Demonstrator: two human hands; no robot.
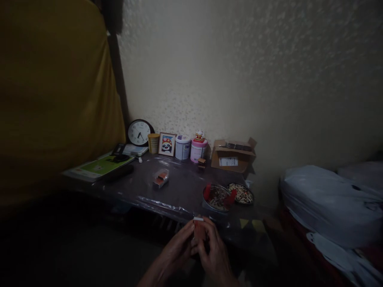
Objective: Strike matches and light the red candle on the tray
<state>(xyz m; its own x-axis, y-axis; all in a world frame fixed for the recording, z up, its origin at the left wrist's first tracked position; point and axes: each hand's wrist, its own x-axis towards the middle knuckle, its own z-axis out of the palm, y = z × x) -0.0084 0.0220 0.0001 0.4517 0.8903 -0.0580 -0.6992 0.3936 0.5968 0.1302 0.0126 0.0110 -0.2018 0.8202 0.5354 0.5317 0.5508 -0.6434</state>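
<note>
Red single box (200,231) in two hands (178,244) (214,248)

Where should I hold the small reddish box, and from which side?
I'd pinch the small reddish box by its long edges, from left and right. It looks oblong between the left hand and right hand, with its white end uncovered at the top, so a side grip should leave that free.

We count one left hand (177,248) and one right hand (214,251), with one small box (199,229) between them. We also find one counter (182,193), one clock (139,132), one picture frame (166,144), two tins (182,148), one figurine (199,136), one cardboard box (232,154), two round dishes (209,206), one clear packet (160,178) and one yellow cloth (60,87).
</note>
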